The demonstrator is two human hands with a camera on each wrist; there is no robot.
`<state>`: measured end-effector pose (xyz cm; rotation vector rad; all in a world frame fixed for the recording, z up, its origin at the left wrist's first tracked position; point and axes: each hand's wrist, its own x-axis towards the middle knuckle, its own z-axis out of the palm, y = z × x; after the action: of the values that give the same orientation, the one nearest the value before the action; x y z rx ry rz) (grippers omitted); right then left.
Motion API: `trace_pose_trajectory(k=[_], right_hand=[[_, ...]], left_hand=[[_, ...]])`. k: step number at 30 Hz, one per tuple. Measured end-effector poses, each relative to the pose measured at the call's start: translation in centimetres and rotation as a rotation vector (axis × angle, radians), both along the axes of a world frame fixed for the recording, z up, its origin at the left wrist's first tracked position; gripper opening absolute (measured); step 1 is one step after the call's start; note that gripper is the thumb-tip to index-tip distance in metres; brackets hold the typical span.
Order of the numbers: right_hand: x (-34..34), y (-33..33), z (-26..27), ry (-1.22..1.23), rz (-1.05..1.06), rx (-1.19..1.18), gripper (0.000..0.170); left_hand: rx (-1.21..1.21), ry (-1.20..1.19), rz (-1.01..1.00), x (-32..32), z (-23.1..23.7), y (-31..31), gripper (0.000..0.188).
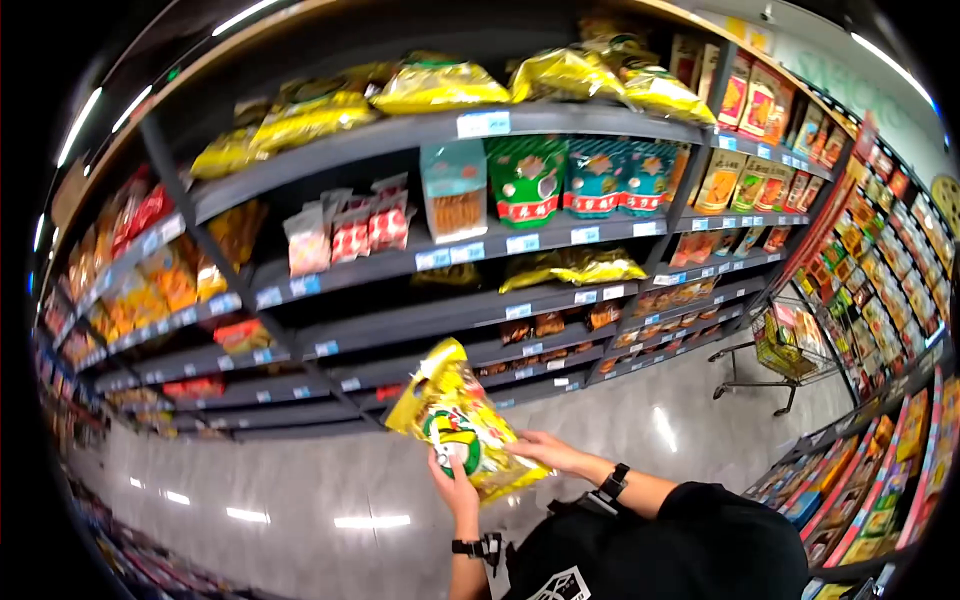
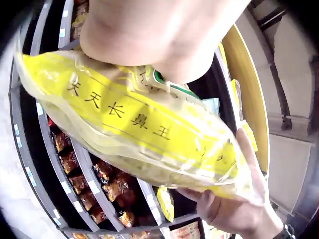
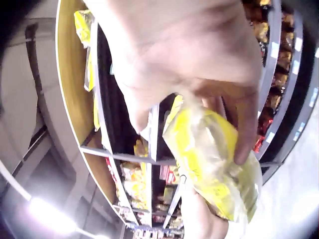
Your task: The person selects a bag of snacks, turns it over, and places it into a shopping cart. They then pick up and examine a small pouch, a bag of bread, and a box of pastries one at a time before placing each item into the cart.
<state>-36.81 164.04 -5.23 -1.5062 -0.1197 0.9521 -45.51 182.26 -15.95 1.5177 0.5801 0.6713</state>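
Both hands hold a shiny yellow snack bag (image 1: pixel 460 392) with a green round emblem, tilted in front of the body in the head view. My left hand (image 1: pixel 456 486) grips its near lower edge, the thumb lying over the front. At the bag's right end, my right hand (image 1: pixel 550 450) grips the edge. Dark Chinese characters run along the side of the bag (image 2: pixel 119 112) in the left wrist view, where the right hand (image 2: pixel 234 209) reaches round the far end. Fingers of the right hand (image 3: pixel 189 55) straddle the bag's end (image 3: pixel 209 149) in the right wrist view.
Dark grey shelves (image 1: pixel 370 265) with price tags stand ahead. Similar yellow bags (image 1: pixel 440 85) lie on the top shelf, with green and blue pouches (image 1: pixel 527 180) below. A shopping cart (image 1: pixel 785 345) stands at the right on the shiny floor (image 1: pixel 300 480). Slanted display racks (image 1: pixel 870 480) line the near right.
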Motion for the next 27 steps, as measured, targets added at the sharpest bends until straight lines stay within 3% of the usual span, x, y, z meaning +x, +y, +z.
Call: trace_pose_trajectory(k=[2, 8, 10, 12, 13, 14, 16, 17, 20, 24, 27], right_hand=[[1.4, -0.7, -1.0, -0.082, 0.019, 0.008, 0.082], [8.5, -2.7, -6.4, -0.333, -0.03, -0.108, 0.074], [11.7, -3.2, -5.9, -0.24, -0.288, 0.088, 0.066], [15.6, -4.3, -6.7, -0.29, -0.328, 0.045, 0.059], [17.9, -4.0, -7.0, -0.324, -0.396, 0.072, 0.057], [19.8, -3.8, -6.9, -0.353, -0.463, 0.098, 0.055], [22.8, -4.1, -6.2, -0.522, -0.501, -0.032, 0.051], [24.8, -3.9, -8.1, -0.525, -0.522, 0.049, 0.047], [28.9, -4.0, -7.8, -0.558, -0.518, 0.184, 0.045], [33.8, -3.3, -7.7, -0.314, -0.49, 0.378, 0.059], [37.7, -2.2, -10.2, -0.303, -0.515, 0.413, 0.06]], left_hand=[[0.111, 0.104, -0.077, 1.8, -0.1, -0.1, 0.048], [0.096, 0.026, -0.248, 9.5, 1.5, -0.7, 0.053], [0.086, -0.016, -0.302, 13.3, 2.4, -1.2, 0.057], [0.023, -0.104, -0.459, 17.4, 3.1, -1.2, 0.073], [0.07, -0.112, -0.52, 19.5, 3.4, -1.4, 0.087], [0.079, -0.094, -0.546, 21.4, 4.3, -1.6, 0.087], [0.189, -0.07, -0.679, 24.9, 6.3, -2.1, 0.107], [0.098, -0.041, -0.719, 26.6, 6.6, -2.3, 0.117], [0.23, -0.034, -0.754, 31.4, 5.6, -1.7, 0.121], [0.417, 0.039, -0.721, 37.3, 5.8, -0.8, 0.115], [0.508, 0.2, -0.705, 42.0, 3.4, 1.7, 0.092]])
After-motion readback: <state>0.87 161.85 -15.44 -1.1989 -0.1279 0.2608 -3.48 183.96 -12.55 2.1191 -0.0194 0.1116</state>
